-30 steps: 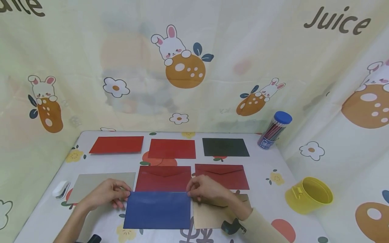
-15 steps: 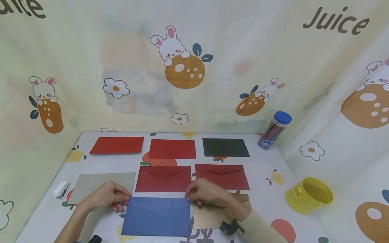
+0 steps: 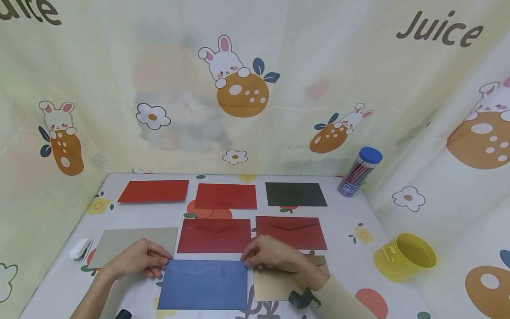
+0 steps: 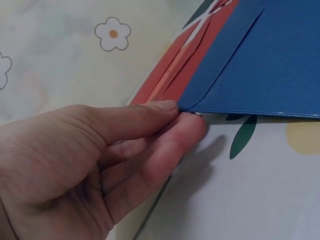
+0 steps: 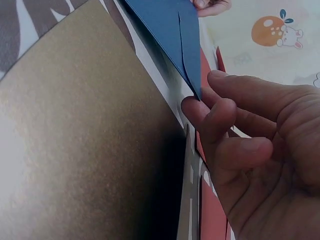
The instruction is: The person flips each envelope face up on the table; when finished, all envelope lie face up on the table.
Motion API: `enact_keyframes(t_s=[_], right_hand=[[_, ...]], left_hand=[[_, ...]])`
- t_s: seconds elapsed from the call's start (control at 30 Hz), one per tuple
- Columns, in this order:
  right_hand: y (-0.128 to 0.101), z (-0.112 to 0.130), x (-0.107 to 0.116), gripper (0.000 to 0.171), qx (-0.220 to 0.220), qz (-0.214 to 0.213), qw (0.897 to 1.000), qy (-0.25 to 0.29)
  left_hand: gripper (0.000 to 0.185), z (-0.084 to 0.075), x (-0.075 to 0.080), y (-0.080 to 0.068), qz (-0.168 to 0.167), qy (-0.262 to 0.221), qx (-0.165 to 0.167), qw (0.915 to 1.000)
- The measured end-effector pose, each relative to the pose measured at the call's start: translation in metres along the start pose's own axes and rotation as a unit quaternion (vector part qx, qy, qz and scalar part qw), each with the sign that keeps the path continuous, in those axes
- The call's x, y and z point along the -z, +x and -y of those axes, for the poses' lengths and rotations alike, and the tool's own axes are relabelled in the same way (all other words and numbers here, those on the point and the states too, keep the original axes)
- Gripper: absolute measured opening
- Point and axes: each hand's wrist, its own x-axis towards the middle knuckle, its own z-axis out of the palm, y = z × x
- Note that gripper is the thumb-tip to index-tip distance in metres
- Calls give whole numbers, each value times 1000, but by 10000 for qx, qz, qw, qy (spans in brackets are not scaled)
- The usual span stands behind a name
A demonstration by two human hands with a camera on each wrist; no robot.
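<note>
A blue envelope [image 3: 202, 285] is in front of me in the head view, its flap line showing along the far edge. My left hand [image 3: 139, 259] pinches its far left corner between thumb and fingertips, as the left wrist view shows closely. At the far right corner, the thumb and fingers of my right hand [image 3: 271, 257] hold the envelope. A tan envelope [image 3: 275, 285] lies beneath the right hand and is partly covered by it. Two dark red envelopes [image 3: 215, 239] with flaps up lie just beyond, and a grey envelope [image 3: 119, 243] is partly behind the left hand.
Along the back lie a bright red envelope [image 3: 155, 191], a second red envelope [image 3: 226, 196] and a dark green envelope [image 3: 296, 194]. A blue-lidded tub of pencils [image 3: 358, 173] stands back right, a yellow cup [image 3: 404, 257] at right, a white stapler [image 3: 81, 250] at left.
The blue envelope has come slightly toward me and tilted, so its face looks lighter and its flap line shows. Both hands keep their corners.
</note>
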Motion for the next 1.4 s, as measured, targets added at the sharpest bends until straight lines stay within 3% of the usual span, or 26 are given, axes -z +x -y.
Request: enact_keyframes(t_s=[0.2,0.67,0.97,1.2,1.4], right_hand=[[0,-2,2,15,31,76,10000,-35],[2,0,8,18,119,104,9973,-717],[10,10,8,19,195,60,9963,-835],[34,32,-2,21,482,285,9953,-792],[65,49,-14,29,897,522,9930,-562]], left_hand=[[23,3,1,-1,16,-60,28,10000],[25,7,2,-2,-36,-171,36,9998],[28,4,16,-10,-147,4,-48,9999],[36,2,44,-29,-717,240,104,9971],[45,8,64,-43,-1354,1075,217,9847]])
